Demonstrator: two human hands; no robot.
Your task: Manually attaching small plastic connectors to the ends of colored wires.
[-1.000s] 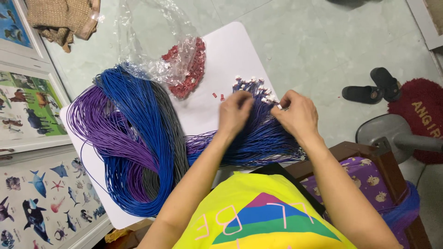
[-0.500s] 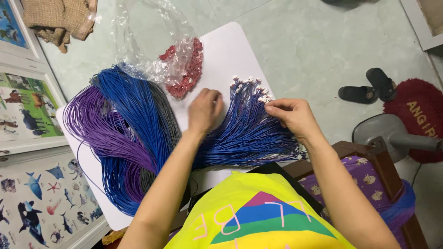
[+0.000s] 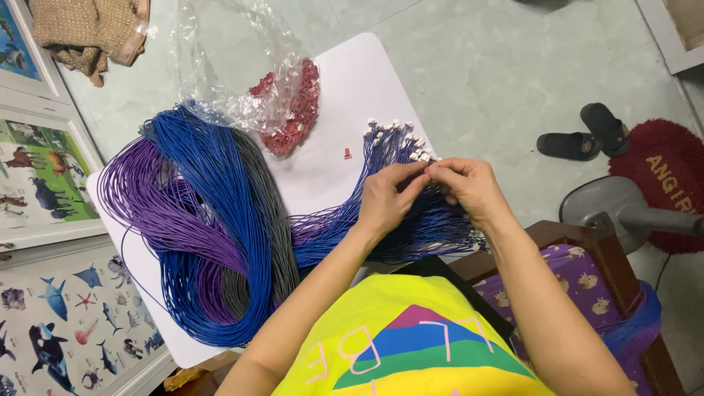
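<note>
My left hand (image 3: 387,196) and my right hand (image 3: 469,188) meet fingertip to fingertip over a fan of blue wires (image 3: 381,147) tipped with small white connectors. Together they pinch one wire end at the point where the fingers touch; what sits on that end is too small to tell. A big looped bundle of blue, purple and grey wires (image 3: 198,220) lies to the left on the white board (image 3: 352,81). A clear plastic bag (image 3: 242,66) spills small red connectors (image 3: 293,110) at the far side, and one red connector (image 3: 347,153) lies loose.
Animal picture posters (image 3: 44,183) line the left edge, with a tan knitted cloth (image 3: 88,29) above. On the tiled floor to the right stand black sandals (image 3: 579,132), a red mat (image 3: 660,176) and a grey fan base (image 3: 623,213). A wooden chair with purple cloth (image 3: 572,271) sits beside me.
My left hand went left toward the red connectors half a second ago and has come back to meet my right hand over the wire ends.
</note>
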